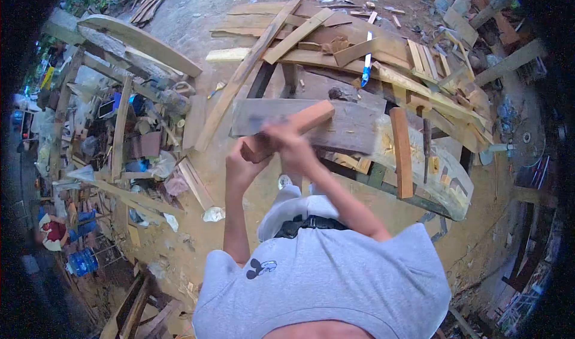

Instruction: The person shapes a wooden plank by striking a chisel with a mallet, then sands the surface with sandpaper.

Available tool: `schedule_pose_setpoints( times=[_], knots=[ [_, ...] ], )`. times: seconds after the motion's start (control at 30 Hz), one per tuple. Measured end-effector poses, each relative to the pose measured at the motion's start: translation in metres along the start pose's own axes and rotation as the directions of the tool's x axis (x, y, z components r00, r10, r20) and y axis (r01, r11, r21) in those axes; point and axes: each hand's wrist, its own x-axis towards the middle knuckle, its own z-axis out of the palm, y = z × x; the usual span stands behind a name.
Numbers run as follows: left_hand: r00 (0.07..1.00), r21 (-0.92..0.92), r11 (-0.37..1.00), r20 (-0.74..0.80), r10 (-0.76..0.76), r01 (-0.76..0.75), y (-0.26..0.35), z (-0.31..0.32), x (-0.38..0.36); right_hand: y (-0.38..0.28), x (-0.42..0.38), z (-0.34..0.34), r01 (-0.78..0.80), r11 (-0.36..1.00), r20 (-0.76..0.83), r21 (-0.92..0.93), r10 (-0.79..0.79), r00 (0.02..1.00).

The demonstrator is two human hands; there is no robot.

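A reddish-brown wooden block [312,117] is held in front of me, slanting up to the right over the worn grey plank of the workbench [353,127]. My left hand [245,165] is closed around its near lower end. Over the same end is my right hand [291,142], smeared by motion, so its fingers and anything in them cannot be made out. A blurred dark-bluish patch shows just beyond the right hand. Another reddish wooden piece [401,153] lies across the bench to the right, beside a thin dark bar [426,150].
Long boards [251,69] are piled on and beyond the bench. A blue-and-white strip [366,63] lies among them. At the left stands a cluttered wooden frame [122,126], with a blue water bottle [82,261] below. A brush [216,90] lies on the ground.
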Motion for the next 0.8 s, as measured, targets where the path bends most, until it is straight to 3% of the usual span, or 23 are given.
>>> schedule_pose_setpoints(
  times=[0.03,0.07,0.1,0.13,0.17,0.23,0.3,0.37,0.4,0.47,0.5,0.53,0.57,0.63,0.7,0.73,0.8],
  knots=[
    [1.000,-0.002,1.000,0.005,0.004,-0.004,0.003,0.000,0.001,-0.034,0.000,-0.004,0.038,0.996,0.017,0.086,-0.039,0.999],
    [0.997,0.047,0.996,-0.007,0.080,-0.080,0.008,-0.003,0.001,-0.012,-0.002,0.005,0.009,0.990,0.018,0.143,-0.011,1.000],
    [0.988,0.097,0.984,-0.017,0.155,-0.152,0.010,-0.004,0.001,-0.005,0.008,-0.007,-0.286,0.832,0.044,0.475,0.302,0.952],
    [0.982,0.079,0.980,-0.028,0.187,-0.184,0.004,-0.004,0.002,0.069,0.000,-0.006,-0.087,0.985,-0.108,-0.149,0.071,0.992],
    [0.980,0.080,0.978,-0.033,0.197,-0.193,0.005,-0.003,0.001,0.112,-0.005,-0.014,-0.218,0.970,-0.151,-0.106,0.201,0.968],
    [0.986,-0.030,0.986,-0.019,0.165,-0.165,0.013,-0.001,0.003,0.120,0.004,-0.027,-0.443,0.849,0.000,-0.289,0.462,0.887],
    [0.970,-0.024,0.970,-0.033,0.243,-0.243,0.007,-0.003,0.015,0.031,0.008,-0.019,-0.057,0.987,0.041,-0.152,0.064,0.997],
    [0.961,-0.046,0.960,0.018,0.277,-0.276,-0.009,-0.008,0.020,-0.043,0.005,-0.002,0.099,0.993,0.084,-0.057,-0.095,0.992],
    [0.982,0.027,0.985,0.080,0.168,-0.171,-0.002,-0.014,0.018,-0.028,0.000,0.004,-0.043,0.997,0.091,0.064,0.037,0.995],
    [0.977,0.073,0.975,0.053,0.204,-0.208,0.005,-0.018,0.016,-0.025,0.022,-0.023,-0.408,0.882,0.147,0.235,0.383,0.912],
    [0.969,0.113,0.962,0.015,0.248,-0.249,0.007,-0.017,0.015,0.051,0.007,-0.010,-0.292,0.954,-0.055,-0.063,0.289,0.956],
    [0.969,0.059,0.967,0.006,0.248,-0.247,0.008,-0.014,0.011,0.101,0.004,-0.015,-0.367,0.924,-0.071,-0.107,0.361,0.930],
    [0.968,0.058,0.967,0.010,0.249,-0.250,0.010,-0.011,0.009,0.104,0.007,-0.027,-0.521,0.850,-0.070,-0.073,0.517,0.853],
    [0.976,-0.095,0.972,-0.028,0.215,-0.217,0.010,-0.007,0.007,0.096,0.003,-0.008,-0.321,0.939,-0.014,-0.121,0.322,0.947],
    [0.984,-0.087,0.981,0.023,0.179,-0.176,0.000,-0.006,0.013,-0.004,0.011,0.011,0.137,0.984,-0.085,-0.116,-0.147,0.985],
    [0.988,-0.070,0.989,0.075,0.135,-0.130,0.003,-0.008,0.012,-0.004,0.008,0.011,0.132,0.985,-0.080,-0.109,-0.141,0.987],
    [0.984,-0.013,0.985,0.029,0.174,-0.173,0.012,-0.009,0.005,-0.003,0.002,0.012,-0.110,0.994,-0.095,0.023,0.112,0.989]
  ],
)
